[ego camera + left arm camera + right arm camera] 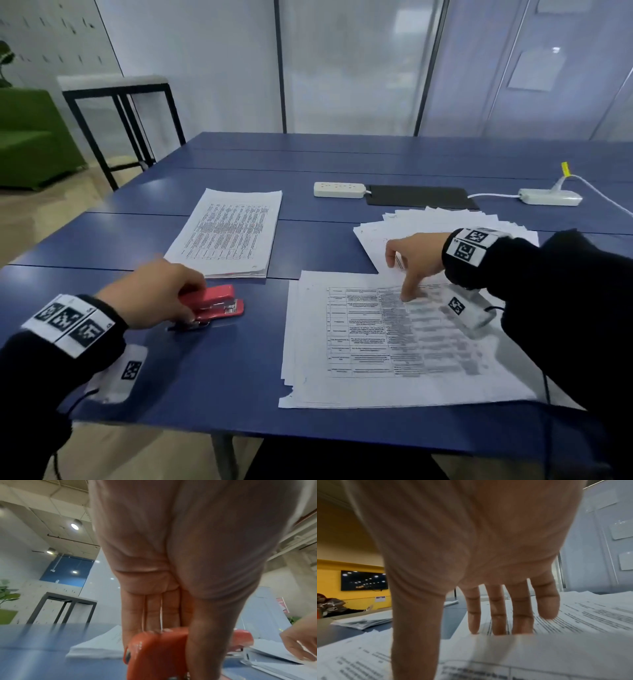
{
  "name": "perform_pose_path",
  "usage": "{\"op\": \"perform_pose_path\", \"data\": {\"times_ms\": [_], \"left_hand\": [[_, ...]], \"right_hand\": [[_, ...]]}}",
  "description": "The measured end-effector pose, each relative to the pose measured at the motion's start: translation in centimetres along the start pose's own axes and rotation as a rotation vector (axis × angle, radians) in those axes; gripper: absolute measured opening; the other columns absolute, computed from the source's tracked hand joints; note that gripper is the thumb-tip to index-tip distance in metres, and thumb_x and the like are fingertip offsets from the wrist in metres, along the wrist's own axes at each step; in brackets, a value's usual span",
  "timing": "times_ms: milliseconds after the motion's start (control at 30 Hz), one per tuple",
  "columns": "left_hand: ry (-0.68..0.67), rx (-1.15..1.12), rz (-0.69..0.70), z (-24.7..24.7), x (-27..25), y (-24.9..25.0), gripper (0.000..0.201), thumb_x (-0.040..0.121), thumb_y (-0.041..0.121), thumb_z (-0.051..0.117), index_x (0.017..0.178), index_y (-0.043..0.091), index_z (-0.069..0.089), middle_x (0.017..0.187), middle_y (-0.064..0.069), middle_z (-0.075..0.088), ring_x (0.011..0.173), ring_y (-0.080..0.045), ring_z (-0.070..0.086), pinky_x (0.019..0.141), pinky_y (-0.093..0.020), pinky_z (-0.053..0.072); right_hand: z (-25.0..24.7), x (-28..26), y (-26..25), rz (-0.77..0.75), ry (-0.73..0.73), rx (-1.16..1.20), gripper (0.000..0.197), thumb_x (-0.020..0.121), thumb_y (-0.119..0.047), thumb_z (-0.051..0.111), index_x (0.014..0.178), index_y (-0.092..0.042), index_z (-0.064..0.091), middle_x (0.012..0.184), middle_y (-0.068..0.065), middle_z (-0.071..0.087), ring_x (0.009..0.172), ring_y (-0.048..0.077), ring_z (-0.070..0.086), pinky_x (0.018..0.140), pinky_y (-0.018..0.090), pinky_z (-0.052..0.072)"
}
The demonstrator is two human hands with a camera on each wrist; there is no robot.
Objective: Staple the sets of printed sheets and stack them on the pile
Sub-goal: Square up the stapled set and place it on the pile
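blue table (212, 377), left hand (154, 294) gripping red stapler (215, 303), right hand (416, 255) fingers straight, touching printed sheets (394, 342), neat pile (226, 233) between and beyond

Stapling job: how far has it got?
Done: a neat pile lies across the table, though its staples can't be made out. In hand: the left hand grips the red stapler, and the right hand presses the loose sheets. Left: stapling these, plus a fanned heap behind.
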State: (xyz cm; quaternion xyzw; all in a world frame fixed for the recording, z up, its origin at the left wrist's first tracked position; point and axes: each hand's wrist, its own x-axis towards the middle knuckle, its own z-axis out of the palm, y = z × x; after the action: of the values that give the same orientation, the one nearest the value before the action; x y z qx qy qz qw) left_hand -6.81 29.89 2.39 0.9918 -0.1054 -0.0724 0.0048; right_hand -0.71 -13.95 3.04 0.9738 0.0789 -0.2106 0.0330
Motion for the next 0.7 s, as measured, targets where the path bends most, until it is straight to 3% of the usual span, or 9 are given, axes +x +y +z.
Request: {"op": "perform_pose_path", "data": {"times_ms": [67,133,233,300,367,467,567,633,700], "left_hand": [[-0.038,-0.038,0.002,0.5,0.0,-0.2,0.038,0.071,0.033,0.09,0.101,0.037,0.067,0.09,0.017,0.066,0.087,-0.007,0.059,0.076,-0.027,0.049],[-0.062,-0.097,0.038,0.4,0.0,-0.1,0.051,0.068,0.036,0.092,0.107,0.043,0.061,0.1,0.019,0.065,0.095,-0.006,0.061,0.083,-0.026,0.05],[0.018,-0.244,0.122,-0.8,-0.7,0.5,0.069,0.063,0.059,0.089,0.122,0.047,0.055,0.112,0.022,0.066,0.106,0.004,0.063,0.091,-0.019,0.048],[0.112,-0.49,0.172,-2.0,-1.4,1.2,0.078,0.054,0.077,0.079,0.122,0.043,0.064,0.109,0.019,0.072,0.105,0.005,0.066,0.091,-0.016,0.05],[0.162,-0.821,0.226,-2.7,-1.9,2.1,0.087,0.051,0.079,0.082,0.126,0.038,0.067,0.114,0.009,0.074,0.107,-0.006,0.071,0.094,-0.024,0.056],[0.203,-1.155,0.231,-2.7,-1.8,3.1,0.092,0.058,0.067,0.087,0.141,0.041,0.055,0.131,0.007,0.068,0.119,-0.015,0.068,0.104,-0.04,0.052],[0.252,-1.332,0.21,-2.3,-0.4,6.2,0.099,0.065,0.056,0.091,0.15,0.045,0.041,0.139,0.01,0.064,0.124,-0.016,0.066,0.111,-0.047,0.046],[0.334,-1.448,0.258,-2.8,0.9,9.6,0.081,0.078,0.034,0.085,0.149,0.034,0.046,0.135,0.004,0.067,0.123,-0.018,0.067,0.109,-0.047,0.049],[0.509,-1.553,0.311,-4.1,2.0,13.0,0.049,0.089,0.013,0.077,0.135,0.018,0.061,0.124,-0.001,0.074,0.116,-0.022,0.07,0.101,-0.045,0.054]], "right_hand": [[-0.1,0.0,-0.7,0.012,-0.024,-0.033,0.074,0.062,-0.05,0.096,0.118,-0.027,0.054,0.102,-0.009,0.058,0.1,0.018,0.057,0.082,0.032,0.046],[-0.1,-0.2,-1.1,-0.005,-0.055,-0.065,0.065,0.068,-0.047,0.093,0.119,-0.022,0.061,0.108,-0.008,0.062,0.105,0.02,0.06,0.084,0.032,0.047],[-0.4,-1.1,-0.6,-0.071,-0.072,0.014,0.037,0.075,-0.037,0.089,0.106,-0.022,0.075,0.099,-0.008,0.076,0.094,0.018,0.071,0.088,0.032,0.054],[-1.1,-2.2,0.7,-0.125,-0.037,0.182,0.023,0.077,-0.031,0.089,0.096,-0.025,0.075,0.09,-0.006,0.078,0.08,0.011,0.071,0.082,0.031,0.055],[-2.1,-3.8,2.3,-0.219,0.05,0.467,0.025,0.076,-0.027,0.091,0.096,-0.022,0.076,0.094,0.001,0.079,0.079,0.014,0.073,0.081,0.035,0.056],[-3.4,-7.3,3.6,-0.324,0.226,0.977,0.036,0.076,-0.017,0.086,0.109,-0.013,0.075,0.101,0.008,0.079,0.086,0.026,0.075,0.077,0.038,0.062],[-3.6,-9.7,2.7,-0.441,0.409,1.282,0.04,0.073,-0.015,0.081,0.11,-0.006,0.07,0.09,0.008,0.071,0.078,0.018,0.068,0.073,0.029,0.058],[-3.2,-10.0,1.5,-0.482,0.492,1.451,0.044,0.072,-0.012,0.08,0.113,-0.002,0.066,0.095,0.01,0.072,0.083,0.019,0.068,0.076,0.029,0.059],[-2.6,-9.9,0.2,-0.497,0.558,1.556,0.036,0.078,-0.004,0.075,0.114,-0.004,0.067,0.099,0.008,0.076,0.086,0.019,0.072,0.078,0.029,0.059]]}}
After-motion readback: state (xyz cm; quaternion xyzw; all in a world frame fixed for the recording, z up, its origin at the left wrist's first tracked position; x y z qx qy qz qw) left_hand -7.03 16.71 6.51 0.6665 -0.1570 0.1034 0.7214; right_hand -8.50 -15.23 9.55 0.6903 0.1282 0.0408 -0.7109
